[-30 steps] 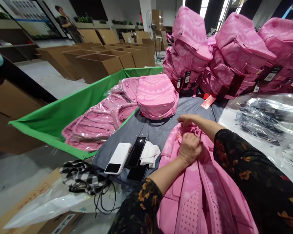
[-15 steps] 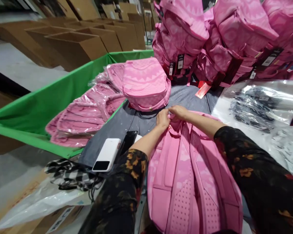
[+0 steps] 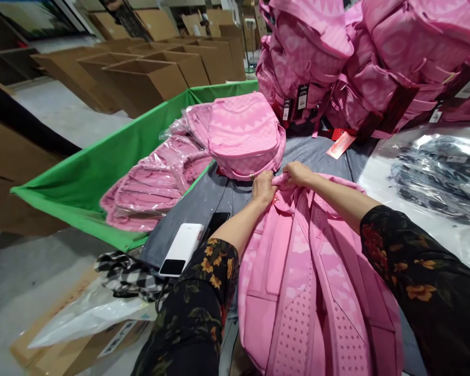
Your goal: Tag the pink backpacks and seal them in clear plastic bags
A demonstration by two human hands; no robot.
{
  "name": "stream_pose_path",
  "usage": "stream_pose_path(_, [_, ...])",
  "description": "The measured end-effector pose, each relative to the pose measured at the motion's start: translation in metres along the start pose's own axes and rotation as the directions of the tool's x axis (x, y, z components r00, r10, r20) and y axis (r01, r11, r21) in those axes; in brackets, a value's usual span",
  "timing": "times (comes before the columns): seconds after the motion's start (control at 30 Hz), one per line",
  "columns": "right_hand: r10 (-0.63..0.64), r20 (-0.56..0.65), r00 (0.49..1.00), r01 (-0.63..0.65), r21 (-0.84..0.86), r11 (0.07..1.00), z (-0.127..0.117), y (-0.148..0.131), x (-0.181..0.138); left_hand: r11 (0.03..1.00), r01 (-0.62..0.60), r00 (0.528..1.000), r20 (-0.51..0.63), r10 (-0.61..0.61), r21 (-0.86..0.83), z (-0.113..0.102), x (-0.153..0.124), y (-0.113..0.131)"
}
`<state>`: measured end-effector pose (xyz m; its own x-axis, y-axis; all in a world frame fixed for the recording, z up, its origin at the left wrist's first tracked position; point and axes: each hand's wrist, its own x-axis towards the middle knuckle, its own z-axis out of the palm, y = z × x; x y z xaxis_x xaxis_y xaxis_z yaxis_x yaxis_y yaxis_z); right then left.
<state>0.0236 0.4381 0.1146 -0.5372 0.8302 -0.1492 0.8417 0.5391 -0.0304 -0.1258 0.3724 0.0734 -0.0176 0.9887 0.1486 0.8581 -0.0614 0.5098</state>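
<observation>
A pink backpack (image 3: 293, 271) lies in front of me with its padded shoulder straps facing up. At its top end, my left hand (image 3: 263, 188) is closed on the edge by the top loop. Just to the right, my right hand (image 3: 297, 173) pinches the same top edge, fingers curled. The exact bit of fabric between the fingers is hidden. Right beyond my left hand sits a smaller pink bag (image 3: 246, 130) with a zigzag pattern, on a grey cloth surface (image 3: 184, 209).
Pink pieces in clear plastic (image 3: 149, 183) lie in a green fabric bin (image 3: 102, 156) at left. Pink backpacks (image 3: 309, 47) are stacked behind. A white power bank (image 3: 182, 249), a dark phone (image 3: 216, 222) and checked cloth (image 3: 131, 274) lie near my left arm. Bagged dark items (image 3: 438, 177) are at right.
The view has swung slightly left, so the surroundings sit further right. Both hands keep hold of the backpack's top, with my right hand a little further from the left.
</observation>
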Motion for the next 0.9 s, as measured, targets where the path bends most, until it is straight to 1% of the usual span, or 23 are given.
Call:
stream_pose_path(0.07, [0.034,-0.057,0.998,-0.034,0.002,0.999,0.006,0.000,0.008,1.000,-0.021,1.000,0.003,0.021,0.015,0.003,0.006,-0.003])
stream_pose_path(0.13, [0.039,-0.099,0.994,-0.034,0.049,0.998,0.015,-0.001,0.011,0.998,-0.032,0.999,0.029,0.030,0.057,0.006,0.011,-0.006])
stream_pose_path(0.2, [0.047,-0.146,0.988,-0.032,0.102,0.994,0.024,-0.004,0.007,0.994,-0.073,0.995,0.080,0.066,0.085,0.007,0.016,-0.009])
stream_pose_path(0.23, [0.056,-0.175,0.983,-0.036,0.117,0.993,0.028,-0.007,0.003,0.990,-0.118,0.987,0.118,0.108,0.075,0.007,0.019,-0.009])
stream_pose_path(0.27, [0.065,-0.205,0.977,-0.040,0.123,0.992,0.032,-0.011,-0.002,0.984,-0.173,0.974,0.158,0.163,0.049,0.008,0.023,-0.009])
stream_pose_path(0.33, [0.080,-0.254,0.964,-0.048,0.131,0.990,0.036,-0.017,-0.015,0.961,-0.276,0.930,0.244,0.274,-0.025,0.009,0.032,-0.006])
stream_pose_path(0.4, [0.050,-0.264,0.963,-0.008,0.157,0.988,0.036,-0.014,-0.032,0.946,-0.316,0.890,0.325,0.321,-0.070,0.010,0.040,-0.003])
stream_pose_path(0.43, [0.025,-0.257,0.966,0.020,0.171,0.985,0.033,-0.006,-0.043,0.946,-0.314,0.878,0.355,0.320,-0.076,0.011,0.043,-0.002])
stream_pose_path(0.5, [0.006,-0.247,0.969,0.041,0.186,0.982,0.023,0.021,-0.070,0.952,-0.294,0.869,0.392,0.302,-0.083,0.013,0.046,-0.002])
stream_pose_path(0.53, [0.029,-0.240,0.970,0.015,0.179,0.984,0.017,0.040,-0.086,0.955,-0.283,0.870,0.397,0.293,-0.087,0.013,0.047,-0.002])
stream_pose_path(0.57, [0.078,-0.229,0.970,-0.041,0.162,0.986,0.011,0.059,-0.102,0.958,-0.273,0.869,0.403,0.286,-0.092,0.013,0.048,-0.002])
stream_pose_path(0.6, [0.143,-0.183,0.973,-0.120,0.132,0.984,0.006,0.079,-0.117,0.960,-0.264,0.868,0.410,0.281,-0.099,0.013,0.049,-0.001])
stream_pose_path(0.63, [0.197,-0.096,0.976,-0.188,0.093,0.978,0.001,0.096,-0.129,0.961,-0.256,0.866,0.417,0.277,-0.106,0.012,0.049,0.001])
stream_pose_path(0.7, [0.294,0.072,0.953,-0.295,0.005,0.956,-0.004,0.120,-0.145,0.962,-0.249,0.861,0.429,0.272,-0.111,0.010,0.050,0.006])
stream_pose_path(0.73, [0.326,0.128,0.937,-0.325,-0.028,0.945,-0.003,0.126,-0.148,0.963,-0.247,0.863,0.429,0.268,-0.105,0.010,0.050,0.009])
stream_pose_path(0.77, [0.348,0.154,0.925,-0.344,-0.050,0.937,-0.002,0.128,-0.148,0.965,-0.244,0.868,0.423,0.260,-0.093,0.009,0.049,0.012])
stream_pose_path(0.83, [0.367,0.147,0.919,-0.360,-0.072,0.930,0.004,0.125,-0.143,0.972,-0.227,0.885,0.405,0.230,-0.057,0.010,0.044,0.018])
stream_pose_path(0.9, [0.370,0.118,0.921,-0.361,-0.089,0.928,0.012,0.119,-0.136,0.982,-0.190,0.917,0.358,0.176,0.003,0.013,0.037,0.020])
